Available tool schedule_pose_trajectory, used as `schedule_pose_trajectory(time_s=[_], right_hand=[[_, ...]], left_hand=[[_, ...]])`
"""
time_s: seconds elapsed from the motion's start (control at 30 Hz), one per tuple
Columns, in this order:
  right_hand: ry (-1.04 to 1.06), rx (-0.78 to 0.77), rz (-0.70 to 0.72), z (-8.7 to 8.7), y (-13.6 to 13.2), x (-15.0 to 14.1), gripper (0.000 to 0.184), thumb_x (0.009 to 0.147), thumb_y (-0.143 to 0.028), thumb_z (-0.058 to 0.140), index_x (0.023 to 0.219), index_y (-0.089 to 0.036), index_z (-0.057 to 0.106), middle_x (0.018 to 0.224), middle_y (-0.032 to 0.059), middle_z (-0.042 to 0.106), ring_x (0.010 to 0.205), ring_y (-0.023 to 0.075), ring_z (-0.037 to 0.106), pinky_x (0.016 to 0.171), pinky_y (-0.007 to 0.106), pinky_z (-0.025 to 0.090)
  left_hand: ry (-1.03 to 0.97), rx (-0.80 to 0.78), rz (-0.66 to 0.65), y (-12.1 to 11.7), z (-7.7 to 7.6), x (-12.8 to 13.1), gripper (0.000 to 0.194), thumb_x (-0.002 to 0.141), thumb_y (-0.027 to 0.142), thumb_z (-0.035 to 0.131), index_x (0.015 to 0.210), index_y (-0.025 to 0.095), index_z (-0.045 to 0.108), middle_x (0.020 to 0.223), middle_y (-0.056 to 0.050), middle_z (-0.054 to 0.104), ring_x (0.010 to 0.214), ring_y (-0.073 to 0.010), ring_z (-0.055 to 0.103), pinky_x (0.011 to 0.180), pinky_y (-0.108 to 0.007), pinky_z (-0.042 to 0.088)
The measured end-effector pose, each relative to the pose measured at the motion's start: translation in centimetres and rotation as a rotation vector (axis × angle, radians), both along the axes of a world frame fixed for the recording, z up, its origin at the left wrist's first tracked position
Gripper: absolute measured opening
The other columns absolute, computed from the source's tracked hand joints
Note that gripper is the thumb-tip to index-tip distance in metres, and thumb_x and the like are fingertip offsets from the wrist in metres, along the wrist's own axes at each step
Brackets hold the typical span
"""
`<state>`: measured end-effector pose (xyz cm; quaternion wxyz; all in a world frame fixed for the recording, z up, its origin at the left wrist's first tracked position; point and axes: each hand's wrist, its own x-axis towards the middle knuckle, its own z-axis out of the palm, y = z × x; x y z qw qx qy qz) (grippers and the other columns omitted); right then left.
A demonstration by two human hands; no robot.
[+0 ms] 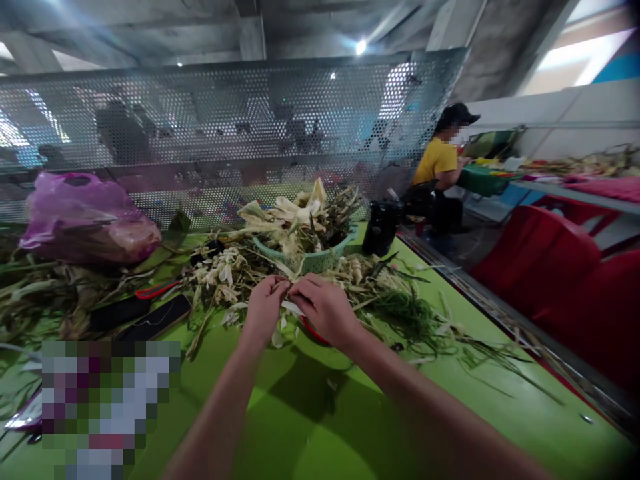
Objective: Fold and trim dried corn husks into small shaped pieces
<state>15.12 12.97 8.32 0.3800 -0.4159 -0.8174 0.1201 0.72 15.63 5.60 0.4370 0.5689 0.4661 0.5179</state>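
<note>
The left hand (265,303) and right hand (324,303) are meeting above a green table (295,433), fingertips seemingly pinching 1 pale husk strip (294,270) in front of a heaped basket (320,259). Both are apparently working it by fingertip; the next move is probably calling for steady, light pressure.

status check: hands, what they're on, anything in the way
Left hand and right hand close together, fingertips pinched, seemingly on pale dried strip. Green basket just beyond. Red object partly hidden by right hand.
</note>
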Motion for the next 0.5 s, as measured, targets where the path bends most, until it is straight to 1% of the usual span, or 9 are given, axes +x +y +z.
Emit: schedule_pose_trajectory(time_s=[0.07, 0.13, 0.2, 0.23, 0.3, 0.37, 0.43, 0.5], right_hand=[[-0.024, 0.031, 0.079, 0.2, 0.1, 0.2, 0.016, 0.090, -0.018, 0.046, 0.088, -0.020, 0.063, 0.103, 0.0098, 0.062, 0.093, 0.0198, 0.058, 0.079, 0.030, 0.042], [-0.006, 0.026, 0.167, 0.4, 0.3, 0.5, 0.019, 0.090, -0.016, 0.044, 0.091, -0.021, 0.062, 0.117, 0.0102, 0.059, 0.103, 0.0206, 0.056, 0.085, 0.032, 0.042], [0.020, -0.004, 0.177, 0.6, 0.6, 0.8, 0.019, 0.090, -0.016, 0.043, 0.091, -0.022, 0.061, 0.120, 0.0091, 0.058, 0.105, 0.0207, 0.056, 0.086, 0.033, 0.042], [0.034, -0.023, 0.148, 0.5, 0.8, 1.0, 0.017, 0.090, -0.018, 0.044, 0.090, -0.022, 0.060, 0.116, 0.0085, 0.060, 0.101, 0.0204, 0.057, 0.084, 0.032, 0.042], [0.071, -0.056, 0.061, 0.5, 1.2, 1.3, 0.014, 0.090, -0.021, 0.046, 0.089, -0.021, 0.059, 0.099, 0.0065, 0.065, 0.088, 0.0188, 0.059, 0.077, 0.029, 0.042], [0.125, -0.083, 0.005, 0.4, 1.4, 1.6, 0.011, 0.090, -0.025, 0.048, 0.088, -0.021, 0.059, 0.083, 0.0030, 0.064, 0.076, 0.0165, 0.058, 0.070, 0.026, 0.041], [0.177, -0.109, -0.009, 0.3, 1.6, 1.7, 0.011, 0.089, -0.026, 0.049, 0.086, -0.020, 0.058, 0.076, 0.0010, 0.062, 0.070, 0.0151, 0.056, 0.067, 0.025, 0.040], [0.213, -0.122, -0.018, 0.2, 1.8, 1.8, 0.011, 0.087, -0.026, 0.050, 0.083, -0.020, 0.058, 0.075, 0.0005, 0.061, 0.070, 0.0149, 0.055, 0.066, 0.025, 0.039]], left_hand=[[0.031, 0.044, -0.030, 0.1, -0.1, 0.0, 0.017, 0.076, 0.029, 0.054, 0.080, 0.015, 0.063, 0.074, -0.001, 0.061, 0.071, -0.0142, 0.052, 0.068, -0.025, 0.041], [0.021, 0.059, -0.068, 0.1, -0.2, 0.1, 0.020, 0.076, 0.029, 0.054, 0.088, 0.015, 0.064, 0.081, -0.003, 0.064, 0.077, -0.0157, 0.055, 0.073, -0.026, 0.043], [0.005, 0.046, -0.104, 0.0, -0.1, 0.2, 0.022, 0.077, 0.029, 0.055, 0.091, 0.015, 0.065, 0.084, -0.004, 0.065, 0.079, -0.0162, 0.055, 0.075, -0.027, 0.043], [0.008, 0.035, -0.119, -0.1, -0.1, 0.2, 0.022, 0.077, 0.029, 0.055, 0.091, 0.015, 0.065, 0.083, -0.004, 0.065, 0.079, -0.0161, 0.056, 0.075, -0.026, 0.043], [0.038, 0.020, -0.146, -0.2, 0.2, 0.4, 0.021, 0.077, 0.031, 0.056, 0.087, 0.015, 0.066, 0.080, -0.003, 0.064, 0.077, -0.0154, 0.055, 0.072, -0.025, 0.042], [0.061, 0.026, -0.163, -0.5, 0.6, 0.4, 0.020, 0.077, 0.032, 0.056, 0.083, 0.016, 0.066, 0.077, -0.002, 0.063, 0.074, -0.0142, 0.053, 0.069, -0.023, 0.040], [0.056, 0.016, -0.190, -0.7, 0.9, 0.5, 0.021, 0.078, 0.034, 0.055, 0.081, 0.016, 0.065, 0.074, 0.000, 0.061, 0.068, -0.0122, 0.050, 0.064, -0.022, 0.039], [0.042, -0.034, -0.215, -0.9, 1.0, 0.5, 0.022, 0.079, 0.036, 0.054, 0.081, 0.016, 0.063, 0.069, 0.002, 0.057, 0.059, -0.0099, 0.045, 0.056, -0.021, 0.036]])
